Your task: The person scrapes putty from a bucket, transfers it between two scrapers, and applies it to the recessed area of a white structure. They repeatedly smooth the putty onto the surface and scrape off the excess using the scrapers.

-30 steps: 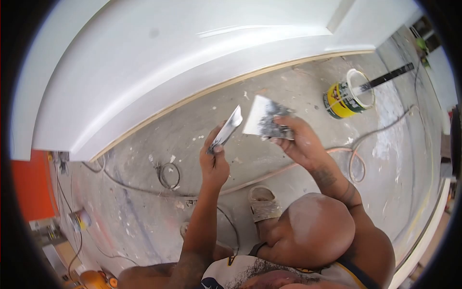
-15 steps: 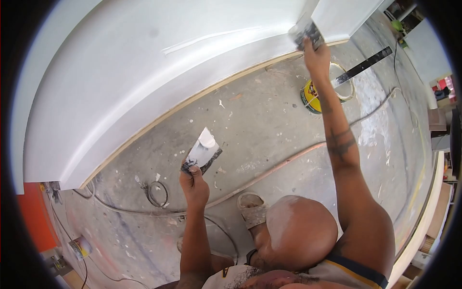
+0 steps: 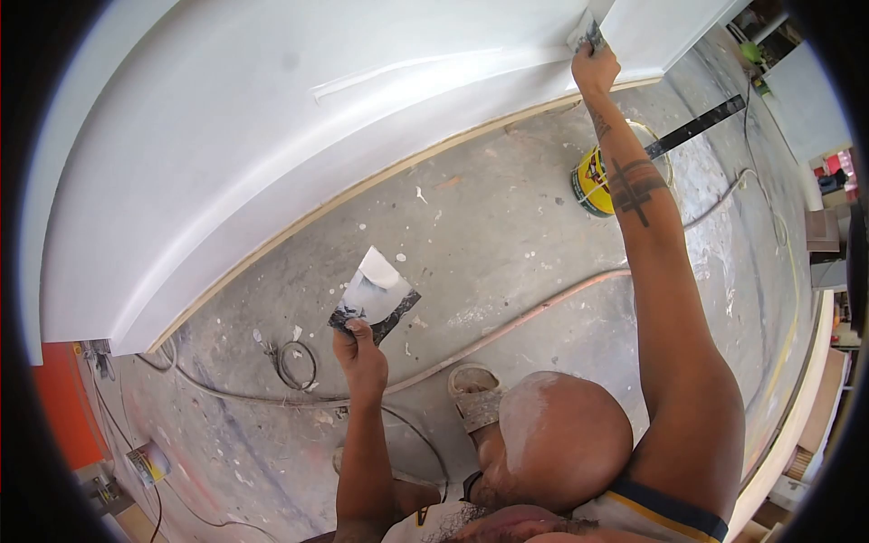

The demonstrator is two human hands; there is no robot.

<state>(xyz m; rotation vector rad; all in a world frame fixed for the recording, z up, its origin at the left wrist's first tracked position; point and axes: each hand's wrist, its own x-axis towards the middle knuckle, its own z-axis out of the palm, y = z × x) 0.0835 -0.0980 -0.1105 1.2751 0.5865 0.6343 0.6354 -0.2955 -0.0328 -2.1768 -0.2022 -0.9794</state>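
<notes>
My left hand is closed round the lower edge of a flat putty blade, which carries a lump of white paste near its top corner. My right arm reaches far forward, and my right hand grips a second, smeared blade at the white wall, close to its inner corner. Behind my right forearm a yellow and green bucket stands on the floor. A long black bar slants out over the bucket's rim.
A hose crosses the grey floor in front of my sandalled foot. A coiled cable lies left of my left hand. Wooden edging follows the wall's foot. An orange panel is at far left.
My right hand has moved up and forward with its blade, closer to the wall corner. My left hand has shifted slightly left, and its blade has turned to show more of its face.
</notes>
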